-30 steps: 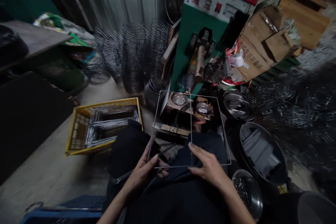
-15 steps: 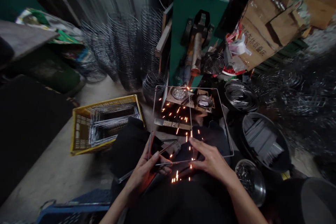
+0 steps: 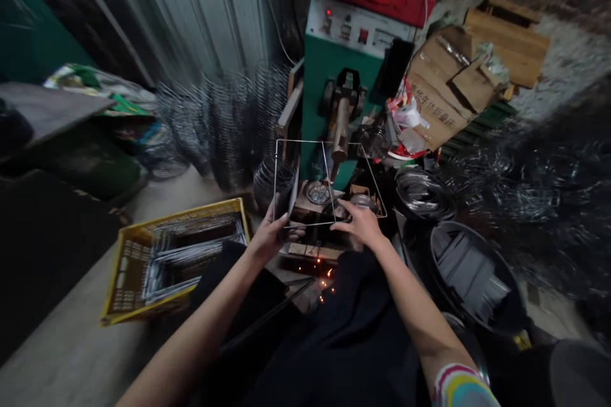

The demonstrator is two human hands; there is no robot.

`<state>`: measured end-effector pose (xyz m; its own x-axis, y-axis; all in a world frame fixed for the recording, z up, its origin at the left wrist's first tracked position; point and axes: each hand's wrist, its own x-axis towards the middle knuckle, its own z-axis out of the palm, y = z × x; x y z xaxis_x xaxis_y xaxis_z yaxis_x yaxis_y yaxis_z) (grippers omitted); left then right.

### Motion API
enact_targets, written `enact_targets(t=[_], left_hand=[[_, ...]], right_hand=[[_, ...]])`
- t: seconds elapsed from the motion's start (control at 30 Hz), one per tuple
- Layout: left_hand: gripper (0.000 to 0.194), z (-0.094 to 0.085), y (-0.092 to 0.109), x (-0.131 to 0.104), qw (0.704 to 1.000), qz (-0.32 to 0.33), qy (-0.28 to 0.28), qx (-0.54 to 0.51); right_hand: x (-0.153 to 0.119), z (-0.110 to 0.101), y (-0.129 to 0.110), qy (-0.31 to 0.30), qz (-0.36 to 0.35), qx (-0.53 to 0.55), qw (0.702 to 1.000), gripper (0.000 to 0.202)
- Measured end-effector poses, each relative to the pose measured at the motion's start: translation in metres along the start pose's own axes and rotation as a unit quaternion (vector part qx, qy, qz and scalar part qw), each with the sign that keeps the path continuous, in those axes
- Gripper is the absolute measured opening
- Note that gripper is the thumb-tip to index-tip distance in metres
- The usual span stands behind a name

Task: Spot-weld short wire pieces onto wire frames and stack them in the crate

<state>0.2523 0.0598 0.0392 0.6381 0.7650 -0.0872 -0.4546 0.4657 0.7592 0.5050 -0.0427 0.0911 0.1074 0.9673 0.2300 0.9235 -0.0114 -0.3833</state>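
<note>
We hold a rectangular wire frame (image 3: 328, 178) up in front of the green spot-welding machine (image 3: 315, 89), its far side near the metal electrode arm (image 3: 340, 127). Our left hand (image 3: 273, 236) grips the near left corner, thumb uppermost; our right hand (image 3: 361, 222) steadies the frame where the crossbar meets the near side — thumb and forefinger on the wire. Orange sparks (image 3: 329, 272) show below our hands. At our left, a yellow plastic crate (image 3: 114, 273) holds more wire frames (image 3: 179, 261).
</note>
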Motion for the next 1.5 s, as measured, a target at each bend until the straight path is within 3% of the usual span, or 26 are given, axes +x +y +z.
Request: enact_targets(t=[0.1,0.23,0.3,0.6,0.87,1.03,1.1,1.2,1.27,1.33,1.4,1.5], left_hand=[[0.093,-0.004,0.02,0.035,1.0,0.001,0.005,0.003],[0.092,-0.004,0.038,0.06,1.0,0.0,0.012,-0.005],[0.093,-0.004,0.041,0.069,1.0,-0.003,0.008,-0.004],[0.086,-0.01,0.044,0.098,1.0,0.001,0.006,0.002],[0.093,-0.01,0.05,0.112,1.0,0.006,-0.009,-0.005],[0.092,-0.017,0.045,0.111,1.0,0.003,-0.007,0.003],[0.089,-0.018,0.044,0.112,1.0,0.004,-0.002,0.003],[0.087,-0.016,0.045,0.115,1.0,-0.001,0.007,0.002],[0.088,-0.012,0.046,0.111,1.0,-0.001,0.013,0.005],[0.09,-0.009,0.043,0.097,1.0,0.0,0.016,0.014],[0.093,-0.011,0.034,0.069,1.0,0.0,0.013,0.025],[0.097,-0.026,0.01,0.015,0.999,-0.012,-0.012,0.038]], right_hand=[[0.039,-0.01,0.015,0.022,-0.015,-0.012,1.0,0.069],[0.067,-0.015,0.029,0.028,-0.023,-0.002,0.999,0.045],[0.075,-0.014,0.035,0.027,-0.022,-0.013,0.999,0.037],[0.097,-0.006,0.048,0.05,-0.046,-0.033,0.997,0.042],[0.11,-0.004,0.053,0.053,-0.042,-0.036,0.997,0.038],[0.106,-0.003,0.056,0.051,-0.054,-0.037,0.997,0.04],[0.103,-0.006,0.062,0.09,-0.043,-0.026,0.995,0.039],[0.1,-0.015,0.079,0.203,0.054,-0.002,0.978,0.04],[0.097,-0.019,0.088,0.22,0.15,0.064,0.962,0.044],[0.088,-0.021,0.091,0.196,0.211,0.137,0.948,0.047],[0.066,-0.019,0.085,0.179,0.224,0.172,0.942,0.051],[0.001,-0.009,0.066,0.143,0.211,0.293,0.922,0.054]])
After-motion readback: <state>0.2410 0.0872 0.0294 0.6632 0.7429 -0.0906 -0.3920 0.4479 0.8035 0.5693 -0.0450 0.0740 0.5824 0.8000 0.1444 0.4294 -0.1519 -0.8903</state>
